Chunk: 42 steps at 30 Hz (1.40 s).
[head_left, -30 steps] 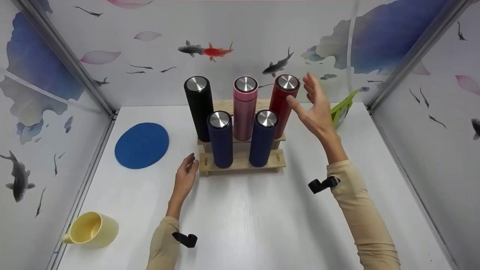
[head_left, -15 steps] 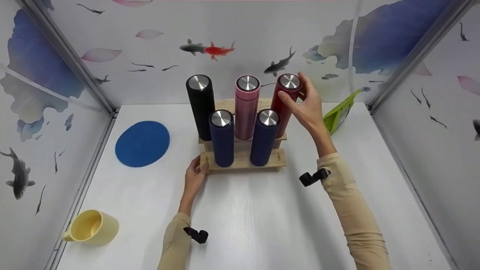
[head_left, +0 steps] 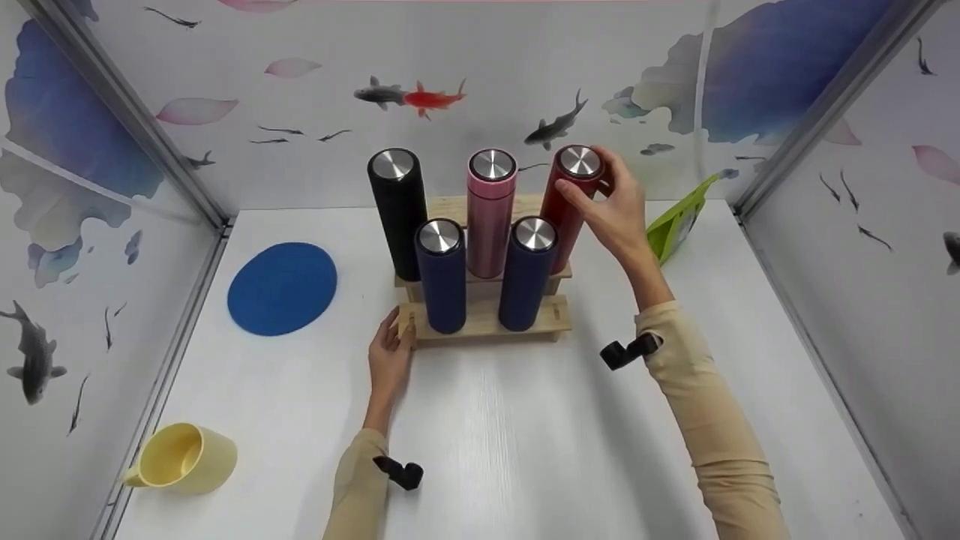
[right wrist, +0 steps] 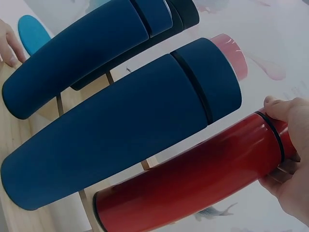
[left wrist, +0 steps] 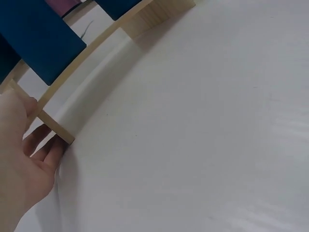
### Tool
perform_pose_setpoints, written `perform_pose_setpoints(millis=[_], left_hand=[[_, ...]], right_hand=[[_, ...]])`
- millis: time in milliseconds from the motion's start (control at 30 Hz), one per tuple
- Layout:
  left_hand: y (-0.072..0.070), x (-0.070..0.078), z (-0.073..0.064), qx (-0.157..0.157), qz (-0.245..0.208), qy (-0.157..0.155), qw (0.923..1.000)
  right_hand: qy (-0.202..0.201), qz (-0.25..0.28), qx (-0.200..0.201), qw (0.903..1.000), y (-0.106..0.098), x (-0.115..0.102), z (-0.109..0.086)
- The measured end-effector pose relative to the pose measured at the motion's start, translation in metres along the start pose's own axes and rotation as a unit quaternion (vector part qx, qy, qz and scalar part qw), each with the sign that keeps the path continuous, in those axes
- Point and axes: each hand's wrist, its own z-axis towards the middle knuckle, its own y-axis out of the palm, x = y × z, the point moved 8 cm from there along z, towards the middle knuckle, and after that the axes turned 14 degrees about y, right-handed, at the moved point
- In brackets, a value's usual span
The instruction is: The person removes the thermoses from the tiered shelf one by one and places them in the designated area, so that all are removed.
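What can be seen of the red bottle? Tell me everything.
The red bottle is a tall, glossy cylinder, apparently metal, with a dark band below its cap and a silvery disc on top. It stands roughly upright at the right end of the wooden rack, one step behind the front. The right hand grips it near the top.

Two tall dark blue bottles (head_left: 445,289) (head_left: 525,286), one black bottle (head_left: 397,214), one pink bottle (head_left: 491,225) and one red bottle (head_left: 559,214), all cylindrical, make five at center frame, with one tiered wooden rack (head_left: 482,321), two bare hands (head_left: 391,356) (head_left: 619,214), one round blue mat (head_left: 283,289) left, one yellow mug (head_left: 214,461) lower left, one green object (head_left: 679,223) upper right.
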Motion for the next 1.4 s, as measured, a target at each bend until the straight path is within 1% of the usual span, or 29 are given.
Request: perform_pose_setpoints(millis=[100,233,400,467,633,667,700,867,900,933,1167,1400], left_hand=[[-0.001,0.000,-0.001,0.004,-0.002,0.001,1.0000],[-0.001,0.000,-0.001,0.003,-0.003,-0.006,1.0000],[-0.002,-0.001,0.001,0.008,-0.004,-0.020,0.9998],[-0.002,-0.001,0.001,0.007,0.005,-0.026,0.9996],[0.000,0.000,0.000,-0.001,0.027,-0.030,0.9992],[0.001,0.001,0.001,-0.003,0.028,-0.030,0.9991],[0.001,0.008,0.000,-0.006,0.027,-0.030,0.9992],[-0.002,0.007,0.000,0.001,0.030,-0.028,0.9991],[-0.003,0.006,-0.001,0.004,0.030,-0.026,0.9992],[-0.003,0.000,0.000,0.006,0.029,-0.025,0.9992],[-0.003,0.001,0.002,0.014,0.007,-0.026,0.9995],[-0.001,-0.002,0.001,0.017,-0.010,-0.031,0.9993]], right_hand=[[-0.001,0.000,0.005,1.0000,-0.003,-0.008,-0.007],[-0.008,0.010,0.014,0.9998,-0.009,-0.006,-0.008],[-0.025,0.022,0.031,0.9990,-0.018,0.013,0.001],[-0.025,0.020,0.039,0.9987,-0.023,0.022,0.005],[-0.010,0.012,0.047,0.9988,-0.037,0.034,0.008],[-0.009,0.012,0.049,0.9987,-0.040,0.035,0.008],[-0.007,0.010,0.053,0.9985,-0.043,0.036,0.007],[-0.001,-0.009,0.069,0.9976,-0.056,0.039,0.008],[-0.001,-0.013,0.071,0.9974,-0.058,0.039,0.008],[0.000,-0.017,0.074,0.9971,-0.061,0.039,0.008],[0.012,-0.042,0.091,0.9949,-0.082,0.046,0.011],[0.028,-0.057,0.121,0.9906,-0.109,0.052,0.004]])
